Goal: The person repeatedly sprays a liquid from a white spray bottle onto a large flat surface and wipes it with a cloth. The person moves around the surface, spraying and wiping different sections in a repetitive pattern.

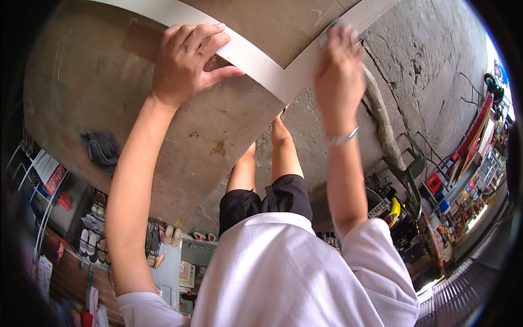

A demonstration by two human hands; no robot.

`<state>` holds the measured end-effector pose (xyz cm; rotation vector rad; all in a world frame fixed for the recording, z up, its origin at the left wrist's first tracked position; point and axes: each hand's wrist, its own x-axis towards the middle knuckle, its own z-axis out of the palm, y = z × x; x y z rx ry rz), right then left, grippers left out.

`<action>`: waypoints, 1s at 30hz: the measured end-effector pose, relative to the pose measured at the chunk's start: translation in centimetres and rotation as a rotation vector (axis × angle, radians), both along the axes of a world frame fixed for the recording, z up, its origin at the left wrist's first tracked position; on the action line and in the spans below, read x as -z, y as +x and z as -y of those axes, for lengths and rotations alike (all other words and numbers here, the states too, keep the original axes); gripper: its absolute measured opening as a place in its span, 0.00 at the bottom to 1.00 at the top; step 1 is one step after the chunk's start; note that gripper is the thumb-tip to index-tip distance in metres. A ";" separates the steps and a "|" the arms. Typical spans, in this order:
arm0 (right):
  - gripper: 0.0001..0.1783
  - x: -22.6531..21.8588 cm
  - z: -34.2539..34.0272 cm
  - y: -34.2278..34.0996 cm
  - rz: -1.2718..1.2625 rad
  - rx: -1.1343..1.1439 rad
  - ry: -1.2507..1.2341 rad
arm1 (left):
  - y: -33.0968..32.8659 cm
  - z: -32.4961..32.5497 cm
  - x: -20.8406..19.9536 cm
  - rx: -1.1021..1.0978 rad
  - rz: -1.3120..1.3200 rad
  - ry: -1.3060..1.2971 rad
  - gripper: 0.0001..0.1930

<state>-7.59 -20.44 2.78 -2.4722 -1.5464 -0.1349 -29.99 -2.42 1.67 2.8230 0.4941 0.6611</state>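
A white frame with a mitred corner (284, 87) lies at the top of the view, its two flat strips meeting in a point toward me. My left hand (188, 62) grips the left strip, fingers bent over its top and thumb stretched along the near edge. On the right strip, a little beyond the corner, my right hand (340, 76) is closed and smeared by motion. A small grey piece (327, 35) shows under its fingertips, pressed against the strip; its kind cannot be made out. A silver bracelet (343, 137) circles my right wrist.
A brown board (185, 131) lies beneath the frame, with a dark grey cloth (99, 150) on it. Cracked concrete floor (425, 60) spreads to the right. Shoe racks (188, 240) stand lower left. A motorcycle (395, 212), a dark green chair (408, 174) and shelves of goods stand right.
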 end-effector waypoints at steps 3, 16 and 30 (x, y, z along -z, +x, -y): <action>0.27 -1.0 4.0 -6.8 -0.214 -0.039 -0.212 | -0.1 0.1 0.0 -0.002 -0.001 -0.023 0.29; 0.23 -0.2 0.2 -1.3 -0.033 -0.038 0.054 | -0.1 0.1 -0.2 -0.009 -0.027 -0.013 0.29; 0.31 -0.3 7.7 -5.8 -0.313 -0.187 -0.200 | 0.0 0.0 0.0 0.006 0.011 0.005 0.28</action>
